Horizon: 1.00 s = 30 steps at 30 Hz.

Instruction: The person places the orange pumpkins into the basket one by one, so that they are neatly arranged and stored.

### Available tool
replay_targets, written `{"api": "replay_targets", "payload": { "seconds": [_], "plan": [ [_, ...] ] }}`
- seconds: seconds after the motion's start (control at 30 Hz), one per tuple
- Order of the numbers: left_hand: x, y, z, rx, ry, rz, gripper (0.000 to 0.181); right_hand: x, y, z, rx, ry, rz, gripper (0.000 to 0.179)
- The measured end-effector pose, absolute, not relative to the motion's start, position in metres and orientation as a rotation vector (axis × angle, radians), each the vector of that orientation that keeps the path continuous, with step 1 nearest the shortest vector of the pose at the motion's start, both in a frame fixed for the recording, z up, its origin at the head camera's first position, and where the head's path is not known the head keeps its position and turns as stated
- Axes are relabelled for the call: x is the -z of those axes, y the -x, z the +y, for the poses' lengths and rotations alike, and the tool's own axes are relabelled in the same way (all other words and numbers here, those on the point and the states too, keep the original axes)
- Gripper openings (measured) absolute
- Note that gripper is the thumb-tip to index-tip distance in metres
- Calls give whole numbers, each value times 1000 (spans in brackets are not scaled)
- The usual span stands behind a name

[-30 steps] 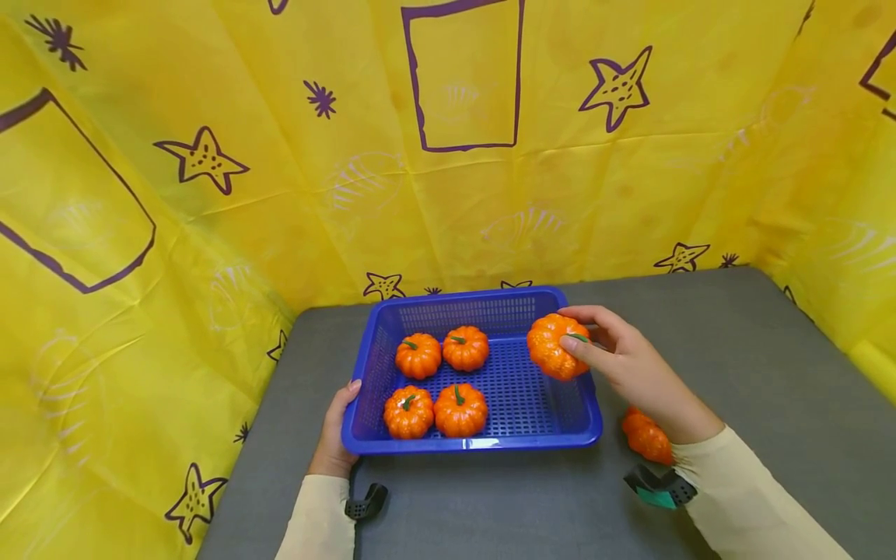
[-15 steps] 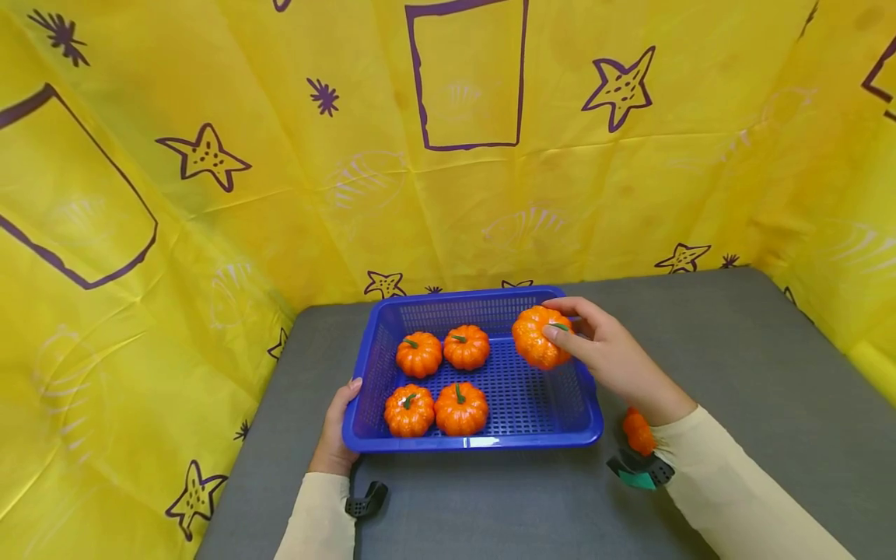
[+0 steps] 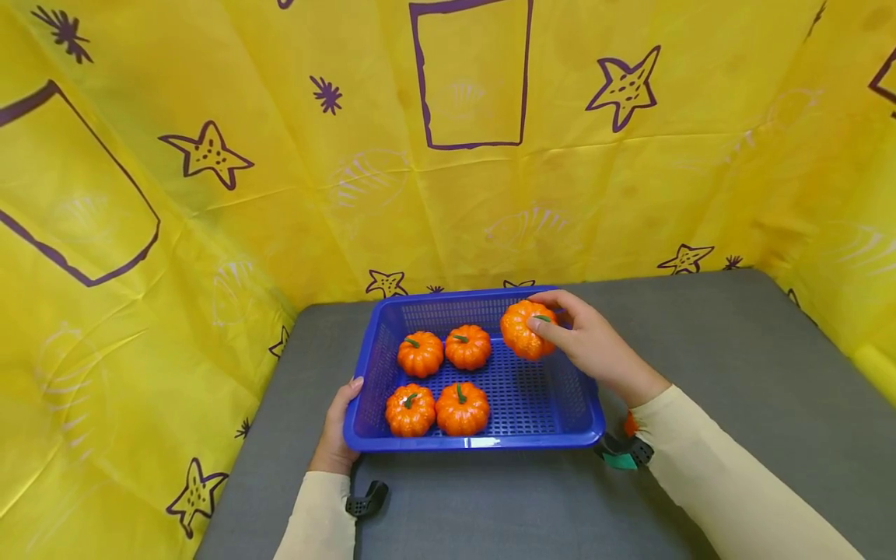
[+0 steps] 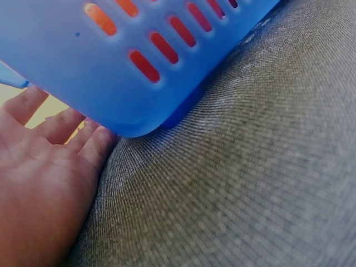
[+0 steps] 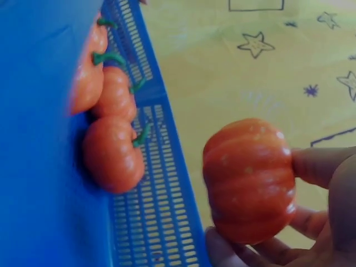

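Note:
A blue plastic basket [image 3: 474, 443] stands on the grey table with several small orange pumpkins inside. Two of them, a back one [image 3: 467, 348] and a front one [image 3: 462, 410], show green stems, grouped toward the left half. My left hand [image 3: 337, 424] grips the basket's left side, its thumb at the rim; in the left wrist view its fingers [image 4: 61, 125] reach to the basket's wall. With thumb and fingers, my right hand [image 3: 584, 334] holds another pumpkin [image 3: 521, 330] above the basket's right half. The right wrist view shows this held pumpkin [image 5: 250, 181] from another side.
An orange object [image 3: 631, 425] lies right of the basket, mostly hidden behind the right sleeve [image 3: 700, 451]. Yellow cloth [image 3: 462, 210] with drawn stars walls the back and sides of the grey table [image 3: 490, 505].
My right hand has carried the pumpkin leftward, further over the basket. The sleeve now covers most of the orange object at the right. The left hand and basket have stayed put.

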<state>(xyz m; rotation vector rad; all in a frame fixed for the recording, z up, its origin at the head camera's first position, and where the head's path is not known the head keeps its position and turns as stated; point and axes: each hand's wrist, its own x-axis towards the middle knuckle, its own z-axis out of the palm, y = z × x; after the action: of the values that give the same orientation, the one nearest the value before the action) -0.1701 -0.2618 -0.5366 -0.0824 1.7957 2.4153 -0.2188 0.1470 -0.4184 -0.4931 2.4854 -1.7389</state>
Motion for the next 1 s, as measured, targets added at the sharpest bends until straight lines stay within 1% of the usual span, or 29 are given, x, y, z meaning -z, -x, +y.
{"api": "replay_targets", "payload": {
  "seconds": [0.17,0.73,1.0],
  "plan": [
    [536,170,-262,-2406,91,1806,71,418,229,143,1721,463,2474,51],
    [536,169,-261,-2414,113,1807,68,427,266,118,1688,397,2443,52],
    [536,170,-261,-2409,97,1810,69,439,274,109,1603,379,2487,50]
  ]
}}
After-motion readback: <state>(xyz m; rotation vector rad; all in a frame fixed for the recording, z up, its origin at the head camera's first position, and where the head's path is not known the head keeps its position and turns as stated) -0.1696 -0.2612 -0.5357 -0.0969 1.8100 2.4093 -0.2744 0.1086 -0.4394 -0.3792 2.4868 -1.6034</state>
